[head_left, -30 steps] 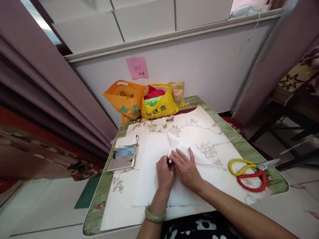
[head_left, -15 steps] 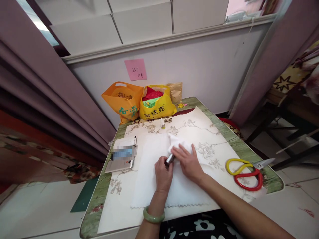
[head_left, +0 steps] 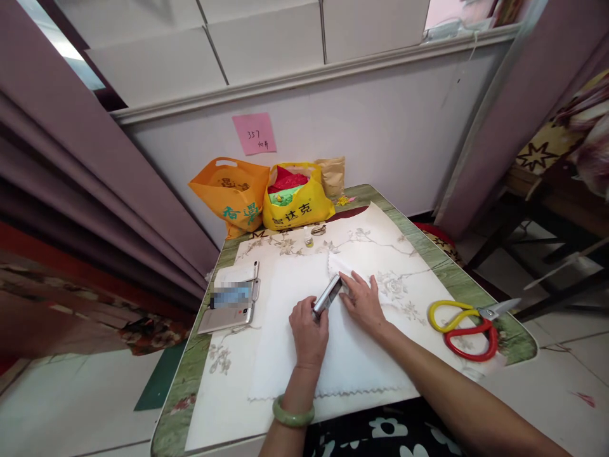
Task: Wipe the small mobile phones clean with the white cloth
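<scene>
My left hand (head_left: 309,333) closes round the lower end of a slim silver device (head_left: 323,298) with a dark panel, perhaps a small phone. It is held tilted over the white cloth (head_left: 280,355), which lies spread on the table with a wavy front edge. My right hand (head_left: 364,303) rests just right of the device, fingers spread and fingertips at or close to its upper end. Near that end, a corner of the cloth is turned over. Exactly what the right fingertips touch is hard to tell.
Several phones (head_left: 227,319) lie at the left. Scissors (head_left: 469,327) with yellow and red handles lie at the right. Behind stand an orange bag (head_left: 238,197), a yellow bag (head_left: 299,212) and a brown packet (head_left: 332,176). A small bottle (head_left: 308,238) stands in front of them.
The cloth that was bunched under my right hand over the device now lies down, exposing the device. My right fingers have spread beside it; my left hand keeps its hold.
</scene>
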